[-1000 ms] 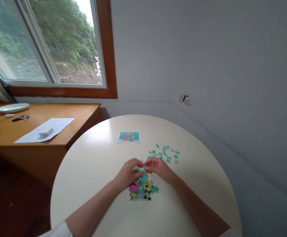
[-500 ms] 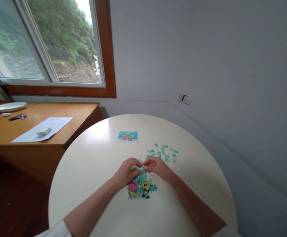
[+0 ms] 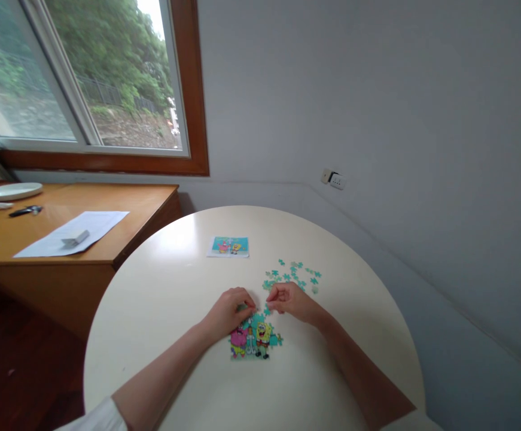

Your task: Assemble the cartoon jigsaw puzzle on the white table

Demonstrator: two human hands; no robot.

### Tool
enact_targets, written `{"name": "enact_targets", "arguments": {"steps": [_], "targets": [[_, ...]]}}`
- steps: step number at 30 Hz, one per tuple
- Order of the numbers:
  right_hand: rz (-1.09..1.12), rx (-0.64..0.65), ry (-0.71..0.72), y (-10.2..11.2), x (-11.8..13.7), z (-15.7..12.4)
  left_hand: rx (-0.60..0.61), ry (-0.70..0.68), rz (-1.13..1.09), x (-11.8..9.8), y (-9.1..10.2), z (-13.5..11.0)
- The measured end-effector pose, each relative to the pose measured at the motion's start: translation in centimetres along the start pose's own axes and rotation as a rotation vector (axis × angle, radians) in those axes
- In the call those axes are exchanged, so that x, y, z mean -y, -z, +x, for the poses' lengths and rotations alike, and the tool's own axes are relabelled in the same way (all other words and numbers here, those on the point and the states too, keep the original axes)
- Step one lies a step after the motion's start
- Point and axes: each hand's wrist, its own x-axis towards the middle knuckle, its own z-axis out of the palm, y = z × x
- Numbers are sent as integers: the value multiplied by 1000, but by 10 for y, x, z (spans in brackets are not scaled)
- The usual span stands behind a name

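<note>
A person is sitting at a round cream worktop (image 3: 174, 311), both bare hands working over a half-built cartoon jigsaw (image 3: 255, 338) that is lying flat near the front edge. The left hand (image 3: 229, 311) is resting on the jigsaw's upper left corner, fingers curled down and pressed together on the pieces there, seemingly to steady the assembled part. The right hand (image 3: 293, 301) is hovering just beside the jigsaw's upper right corner, fingers bunched with thumb against forefinger; whether a piece is pinched between them cannot be told at this size. A single teal piece (image 3: 267, 309) is lying just off the jigsaw's top edge, between the two hands.

Beyond and to the right of the jigsaw, loose teal pieces (image 3: 293, 274) are lying scattered face up (handy for the right hand, which is nearest them). Farther back from the jigsaw, a small reference picture (image 3: 228, 246) of the same cartoon scene is lying flat, probably kept in sight as a guide.

Well to the left of the jigsaw, a wooden desk (image 3: 107, 257) under the window is carrying a sheet of paper (image 3: 74, 232) and a white plate (image 3: 11, 191).
</note>
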Motion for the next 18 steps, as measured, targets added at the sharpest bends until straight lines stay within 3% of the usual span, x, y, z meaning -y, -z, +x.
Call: {"name": "enact_targets", "arguments": {"steps": [18], "targets": [[-194,119,-24,-3,10,-6,107,5,69,1,-1,1]]}}
